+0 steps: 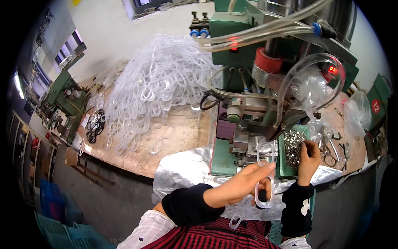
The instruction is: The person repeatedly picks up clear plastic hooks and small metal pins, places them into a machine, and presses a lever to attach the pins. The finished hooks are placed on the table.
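Note:
My left hand (242,182) is closed around a translucent white plastic piece with rounded loops (271,194). One loop rises above the fingers and another hangs below; I cannot tell whether they are one piece or two. To its right, my right hand (310,162) reaches over a green tray (282,167) of small shiny metal bits (292,151). Its thumb and fingertips are drawn together at the edge of the heap, and what they hold, if anything, is too small to see. The metal fixture of a green press (244,139) stands just beyond my left hand.
A big pile of similar plastic loops (166,79) covers the table's back left. Clear hoses (265,33) arch in front of the press head. Pliers (329,159) and other tools lie right of the tray. More loops (238,209) rest at my lap, near silvery sheeting (182,168).

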`<state>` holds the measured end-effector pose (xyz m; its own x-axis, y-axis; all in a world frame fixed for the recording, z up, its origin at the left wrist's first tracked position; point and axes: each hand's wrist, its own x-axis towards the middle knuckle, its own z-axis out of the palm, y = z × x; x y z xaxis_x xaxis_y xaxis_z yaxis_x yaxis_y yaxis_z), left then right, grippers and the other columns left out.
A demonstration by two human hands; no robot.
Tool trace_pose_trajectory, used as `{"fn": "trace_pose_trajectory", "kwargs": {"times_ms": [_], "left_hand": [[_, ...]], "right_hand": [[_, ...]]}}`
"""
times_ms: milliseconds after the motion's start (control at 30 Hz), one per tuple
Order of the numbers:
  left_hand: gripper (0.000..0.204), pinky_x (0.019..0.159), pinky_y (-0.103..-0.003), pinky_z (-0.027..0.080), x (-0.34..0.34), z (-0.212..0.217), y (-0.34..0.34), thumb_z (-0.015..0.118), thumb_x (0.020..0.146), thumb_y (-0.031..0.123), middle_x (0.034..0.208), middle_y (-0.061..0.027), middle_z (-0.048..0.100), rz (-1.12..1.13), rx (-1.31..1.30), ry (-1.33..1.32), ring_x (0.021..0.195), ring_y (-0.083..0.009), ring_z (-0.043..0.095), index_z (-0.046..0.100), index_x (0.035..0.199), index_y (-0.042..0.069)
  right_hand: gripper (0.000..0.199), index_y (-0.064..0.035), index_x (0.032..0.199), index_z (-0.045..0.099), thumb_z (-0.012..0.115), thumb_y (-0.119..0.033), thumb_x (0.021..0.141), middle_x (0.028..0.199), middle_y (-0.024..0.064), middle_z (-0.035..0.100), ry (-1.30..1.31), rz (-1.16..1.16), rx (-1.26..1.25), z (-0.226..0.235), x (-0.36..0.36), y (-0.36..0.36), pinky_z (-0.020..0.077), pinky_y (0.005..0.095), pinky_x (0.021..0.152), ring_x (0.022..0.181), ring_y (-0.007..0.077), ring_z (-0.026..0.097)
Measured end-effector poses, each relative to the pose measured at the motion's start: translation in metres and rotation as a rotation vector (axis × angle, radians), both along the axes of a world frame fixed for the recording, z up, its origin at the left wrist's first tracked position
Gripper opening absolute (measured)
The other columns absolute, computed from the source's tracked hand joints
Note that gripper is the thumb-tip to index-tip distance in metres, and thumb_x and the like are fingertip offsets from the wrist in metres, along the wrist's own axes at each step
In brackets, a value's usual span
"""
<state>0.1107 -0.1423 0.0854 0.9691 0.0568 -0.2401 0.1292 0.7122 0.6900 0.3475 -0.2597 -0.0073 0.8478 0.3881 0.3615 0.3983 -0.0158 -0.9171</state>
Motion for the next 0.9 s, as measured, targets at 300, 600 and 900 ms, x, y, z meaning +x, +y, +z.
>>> {"fn": "trace_pose_trajectory", "kwargs": {"times_ms": [300, 600, 900], "left_hand": [[0.008, 0.067, -0.02, 0.043, -0.149, 0.007, 0.108, 0.065, 0.092, 0.004, 0.09, 0.0017, 0.061, 1.532, 1.281, 0.375, 0.079, -0.0053, 0.053, 0.064, 0.099, 0.002], [0.021, 0.073, -0.041, 0.048, -0.183, -0.106, 0.176, 0.075, 0.077, 0.016, 0.092, -0.0142, 0.061, 0.967, 2.079, 1.131, 0.084, -0.0328, 0.06, 0.068, 0.091, 0.002], [0.016, 0.068, -0.032, 0.05, -0.151, -0.086, 0.166, 0.058, 0.097, 0.016, 0.09, -0.0109, 0.065, 1.326, 1.366, 0.427, 0.078, -0.0214, 0.063, 0.055, 0.092, 0.002]], "right_hand": [[0.021, 0.0011, 0.114, 0.063, 0.061, -0.006, 0.094, 0.105, 0.0049, 0.065, 0.304, -0.16, 0.413, -0.011, -0.01, -0.017, 0.045, 0.024, 0.085, 0.094, 0.0113, 0.059], [0.02, 0.0012, 0.11, 0.066, 0.064, -0.003, 0.091, 0.102, 0.0045, 0.067, 0.278, 0.077, 0.261, 0.017, -0.025, 0.033, 0.0458, 0.0241, 0.086, 0.094, 0.0115, 0.06], [0.014, 0.0044, 0.103, 0.065, 0.064, 0.0, 0.089, 0.099, 0.0058, 0.065, 0.097, -0.109, 0.09, 0.032, -0.063, -0.037, 0.0461, 0.0256, 0.082, 0.09, 0.0116, 0.058]]}}
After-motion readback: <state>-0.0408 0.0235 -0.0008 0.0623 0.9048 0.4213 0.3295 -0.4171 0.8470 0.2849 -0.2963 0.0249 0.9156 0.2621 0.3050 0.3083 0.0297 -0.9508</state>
